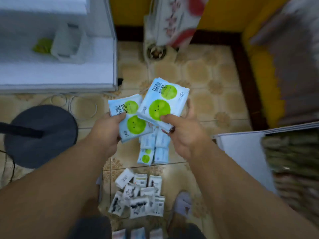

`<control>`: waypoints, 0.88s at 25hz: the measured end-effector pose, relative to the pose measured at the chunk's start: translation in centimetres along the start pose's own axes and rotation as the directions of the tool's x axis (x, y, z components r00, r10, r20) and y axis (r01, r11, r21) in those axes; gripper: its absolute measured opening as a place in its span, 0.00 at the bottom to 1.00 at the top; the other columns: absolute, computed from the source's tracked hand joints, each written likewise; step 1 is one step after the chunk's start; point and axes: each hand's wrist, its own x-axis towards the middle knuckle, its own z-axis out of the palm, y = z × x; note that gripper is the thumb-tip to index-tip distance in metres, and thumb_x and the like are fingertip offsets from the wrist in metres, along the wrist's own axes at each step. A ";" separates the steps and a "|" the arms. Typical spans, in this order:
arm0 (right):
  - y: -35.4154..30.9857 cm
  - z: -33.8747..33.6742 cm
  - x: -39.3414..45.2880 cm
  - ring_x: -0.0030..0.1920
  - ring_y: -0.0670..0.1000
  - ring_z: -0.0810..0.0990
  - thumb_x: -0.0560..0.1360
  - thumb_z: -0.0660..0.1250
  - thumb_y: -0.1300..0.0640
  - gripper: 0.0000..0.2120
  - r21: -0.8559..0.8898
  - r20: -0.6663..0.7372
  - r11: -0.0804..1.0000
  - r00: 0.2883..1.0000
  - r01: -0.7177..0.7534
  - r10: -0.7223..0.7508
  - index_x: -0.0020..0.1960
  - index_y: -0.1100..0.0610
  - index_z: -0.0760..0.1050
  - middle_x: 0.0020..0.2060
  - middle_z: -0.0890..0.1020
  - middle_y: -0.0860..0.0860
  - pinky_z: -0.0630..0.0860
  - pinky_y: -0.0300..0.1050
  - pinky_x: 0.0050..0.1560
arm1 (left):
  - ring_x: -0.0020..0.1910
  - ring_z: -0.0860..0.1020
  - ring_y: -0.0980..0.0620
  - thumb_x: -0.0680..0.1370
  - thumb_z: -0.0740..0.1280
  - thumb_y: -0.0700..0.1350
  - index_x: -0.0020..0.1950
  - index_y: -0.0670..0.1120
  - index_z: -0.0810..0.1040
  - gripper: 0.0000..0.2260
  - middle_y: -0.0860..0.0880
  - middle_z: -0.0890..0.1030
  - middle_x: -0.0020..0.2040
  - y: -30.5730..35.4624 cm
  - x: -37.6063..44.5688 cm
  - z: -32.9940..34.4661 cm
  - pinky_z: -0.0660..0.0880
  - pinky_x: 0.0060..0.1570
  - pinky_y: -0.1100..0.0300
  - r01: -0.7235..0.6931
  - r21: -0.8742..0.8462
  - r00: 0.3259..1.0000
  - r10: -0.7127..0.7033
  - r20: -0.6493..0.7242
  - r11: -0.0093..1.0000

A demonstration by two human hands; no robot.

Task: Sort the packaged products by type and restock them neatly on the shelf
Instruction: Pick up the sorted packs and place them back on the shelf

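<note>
Head view: my left hand (105,130) and right hand (183,135) each grip a pale-blue, green-dotted soft packet (132,118) (163,102), long axes pointing away, tilted right, above matching packets (153,152) on the tiled floor (207,104).

1. The two held tissue packs, one in the left hand (133,118) and one in the right hand (163,105), are pale blue with lime-green circles bearing tiny dot faces.
2. The small packets (138,195) on the floor are white with black ink-like patterns.
3. The floor tiles (198,71) are beige with a brownish floral pattern.
4. The round stand base (41,135) is dark grey.
5. The shelf (57,69) is white.
6. The wall (222,12) is yellow.
</note>
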 end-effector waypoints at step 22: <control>-42.1 -7.3 -43.5 0.45 0.52 0.86 0.73 0.71 0.69 0.22 -0.121 -0.769 0.094 -0.034 0.988 -0.638 0.59 0.54 0.67 0.47 0.84 0.54 0.83 0.51 0.42 | 0.43 0.81 0.44 0.76 0.69 0.34 0.52 0.45 0.71 0.11 0.38 0.80 0.56 28.8 -43.2 42.4 0.78 0.36 0.54 -0.369 -0.140 0.351 0.277 0.894 0.919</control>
